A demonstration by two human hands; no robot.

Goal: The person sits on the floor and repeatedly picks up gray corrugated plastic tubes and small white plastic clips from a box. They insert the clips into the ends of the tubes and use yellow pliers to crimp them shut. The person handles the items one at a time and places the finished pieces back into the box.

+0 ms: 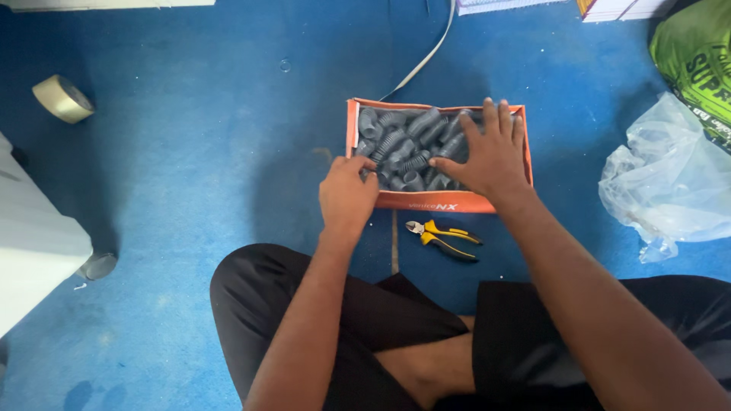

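Soft, even daylight fills the head view, brightest on the blue floor (190, 152) up and left of the two hands. A dim shadow spreads on the floor left of the left hand (346, 194), another just past the right hand (487, 156). Focus is sharp at the hands; the clear plastic bag (670, 179) far right shows mild glare, and the edges bow slightly.

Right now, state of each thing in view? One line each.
Orange box: open, on the blue floor, full of grey ribbed parts.
Grey ribbed parts: heaped loose in the box.
Left hand: at the box's near left corner, fingers curled on the parts.
Right hand: flat, spread over the parts.
Yellow-handled cutters: lying unheld, jaws shut.
Tape roll: on the floor, untouched.
Clear plastic bag: crumpled.
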